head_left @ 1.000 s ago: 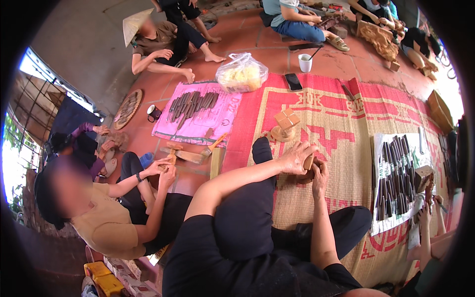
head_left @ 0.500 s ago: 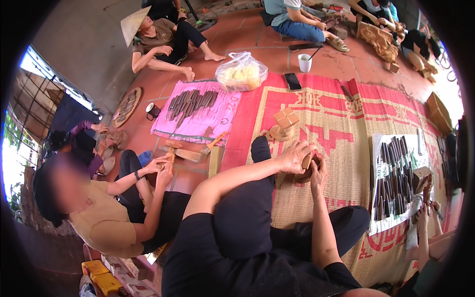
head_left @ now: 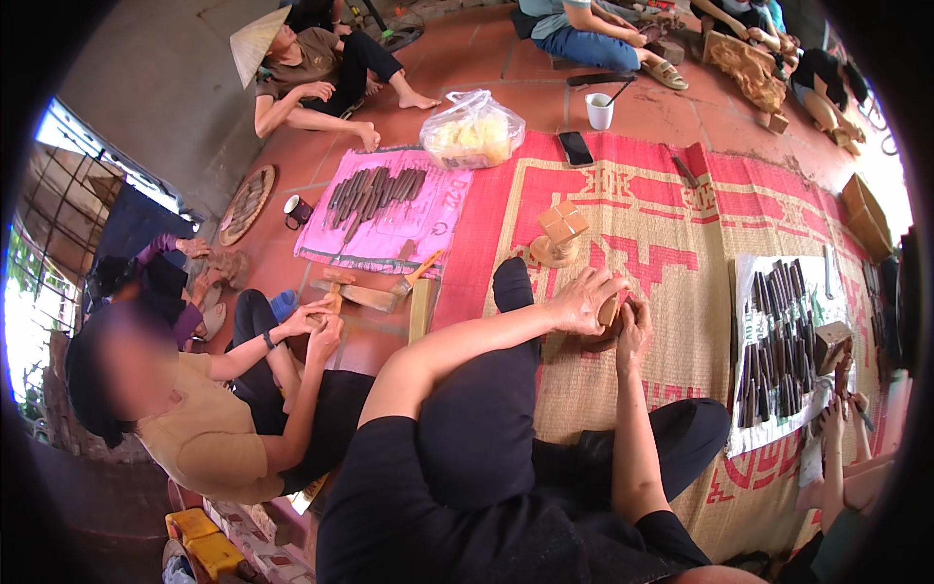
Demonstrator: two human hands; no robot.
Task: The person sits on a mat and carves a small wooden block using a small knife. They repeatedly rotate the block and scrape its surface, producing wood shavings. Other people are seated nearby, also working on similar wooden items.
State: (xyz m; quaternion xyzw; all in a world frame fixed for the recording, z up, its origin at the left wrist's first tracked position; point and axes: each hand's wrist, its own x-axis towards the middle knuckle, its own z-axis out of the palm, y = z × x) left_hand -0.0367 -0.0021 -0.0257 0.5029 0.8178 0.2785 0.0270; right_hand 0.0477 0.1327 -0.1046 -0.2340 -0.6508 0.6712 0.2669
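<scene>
Both hands are in front of me above the mat. My left hand (head_left: 587, 301) is curled over the top of a small brown wooden piece (head_left: 608, 313). From the other side my right hand (head_left: 635, 333) closes on the same piece, its fingers bent against it. Much of the piece is covered by my fingers, so its full shape does not show. Just beyond my left hand stands a light wooden block (head_left: 562, 223) with pale lines across it, resting on a round wooden base (head_left: 554, 253).
A patterned red and straw mat (head_left: 574, 389) lies beneath. Dark carving tools (head_left: 375, 198) cover a pink sack (head_left: 326, 234); more tools (head_left: 778, 341) lie on a white sack at right. A brush (head_left: 418, 273), phone (head_left: 575, 149), bag (head_left: 472, 136) and white cup (head_left: 599, 112) are around. Co-workers sit nearby.
The whole view has shifted slightly. Both my hands stay on the wooden piece, with only a small change in the left fingers.
</scene>
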